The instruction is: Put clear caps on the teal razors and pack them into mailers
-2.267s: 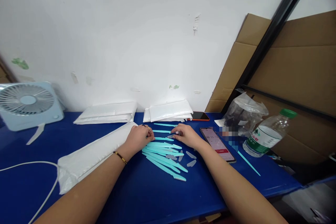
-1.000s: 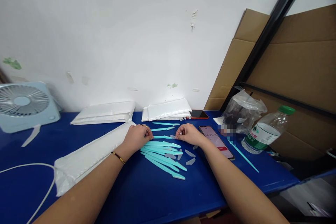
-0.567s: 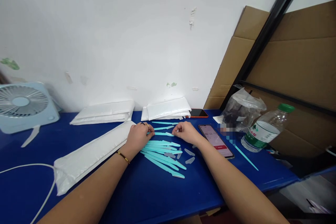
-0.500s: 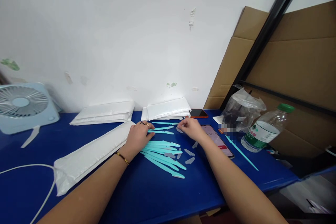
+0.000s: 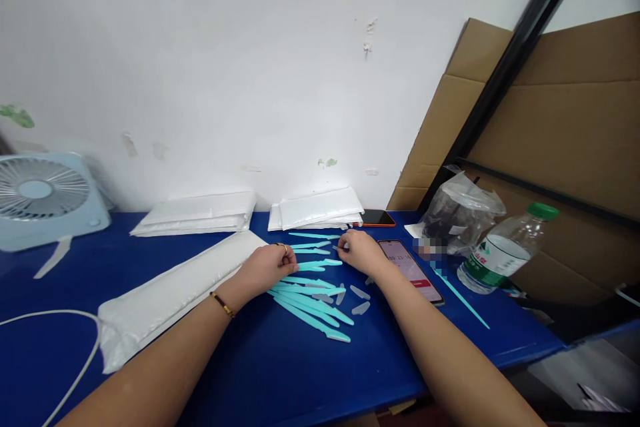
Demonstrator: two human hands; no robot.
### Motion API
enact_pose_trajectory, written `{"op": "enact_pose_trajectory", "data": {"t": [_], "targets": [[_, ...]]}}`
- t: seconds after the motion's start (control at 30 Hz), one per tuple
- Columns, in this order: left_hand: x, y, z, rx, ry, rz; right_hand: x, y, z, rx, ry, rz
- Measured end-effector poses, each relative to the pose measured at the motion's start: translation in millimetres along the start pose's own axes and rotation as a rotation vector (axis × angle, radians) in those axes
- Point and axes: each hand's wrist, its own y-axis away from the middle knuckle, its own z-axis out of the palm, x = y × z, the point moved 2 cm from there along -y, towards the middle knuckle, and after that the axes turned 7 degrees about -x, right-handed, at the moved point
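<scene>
Pinched in my left hand (image 5: pixel 267 267) is the handle of a turquoise eyebrow razor (image 5: pixel 325 263), its blade end pointing right. My right hand (image 5: pixel 355 248) is closed on a small translucent blade cover (image 5: pixel 338 249), a little above and right of that razor's tip, mostly hidden by the fingers. Several more eyebrow razors (image 5: pixel 310 310) lie fanned out below my left hand, and a few (image 5: pixel 313 244) lie above it. Several loose blade covers (image 5: pixel 360 307) are scattered right of the fanned razors.
White padded packets (image 5: pixel 323 207) rest by the wall, with a longer white packet (image 5: pixel 165 297) left of my hand. A phone (image 5: pixel 415 273) lies beside my right forearm. At right stand a water bottle (image 5: pixel 505 250) and a plastic bag (image 5: pixel 457 213); a fan (image 5: pixel 50 200) is at left.
My left hand has moved slightly toward me, away from the upper razors, and now grips a lower razor. My right hand has picked up a blade cover from the table.
</scene>
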Motion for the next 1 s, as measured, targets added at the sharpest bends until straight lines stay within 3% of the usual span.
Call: {"op": "enact_pose_trajectory", "data": {"t": [0.17,0.33,0.6,1.0], "targets": [[0.4,0.6,-2.6,0.054,-0.017,-0.016,2.0,5.2,-5.9,0.030,-0.087,-0.010],[-0.1,2.3,-4.2,0.089,0.041,-0.025,11.5,7.5,-9.9,0.055,-0.495,-0.008],[-7.6,-3.1,-0.8,0.156,0.412,0.024,2.4,9.8,-13.6,0.042,-1.055,-0.100],[-6.6,-3.6,0.4,0.148,0.471,0.060,-4.4,7.2,-1.7,0.068,-0.949,-0.164]]}}
